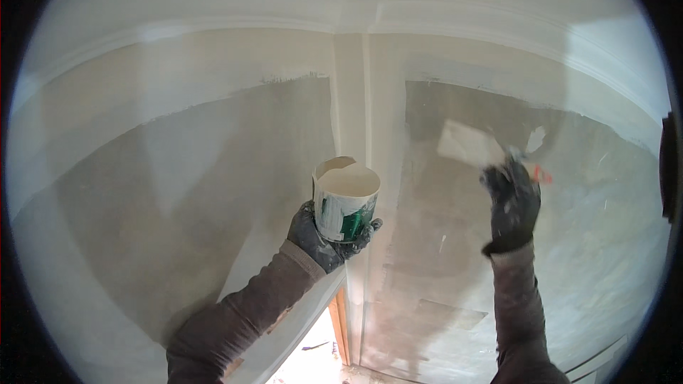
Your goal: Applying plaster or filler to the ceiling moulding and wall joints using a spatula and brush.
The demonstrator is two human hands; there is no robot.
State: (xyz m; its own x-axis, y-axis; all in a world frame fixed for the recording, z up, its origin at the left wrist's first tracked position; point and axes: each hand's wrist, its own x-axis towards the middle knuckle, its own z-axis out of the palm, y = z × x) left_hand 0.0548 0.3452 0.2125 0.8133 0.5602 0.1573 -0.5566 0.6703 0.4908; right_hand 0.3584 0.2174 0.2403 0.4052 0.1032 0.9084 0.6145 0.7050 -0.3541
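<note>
Mostly white-smeared tub [346, 212] | green patches | pale inside | uneven rim

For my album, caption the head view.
Left hand holds a smeared tub, right hand a flat tool, before patchy walls.

Tub [345, 206]: white/green, whitish smears. Left glove [311, 236], right glove [515, 210]: black, pale flecks. Sleeves [249, 306]: grey-brown. Scraper [469, 144]: off-white, red-orange at handle end [541, 173]. Left wall [192, 199], right wall [448, 220]: grey-brown, cream borders [441, 50]. Cornice [498, 16]: white. Door frame [340, 323]: orange-brown.
</note>
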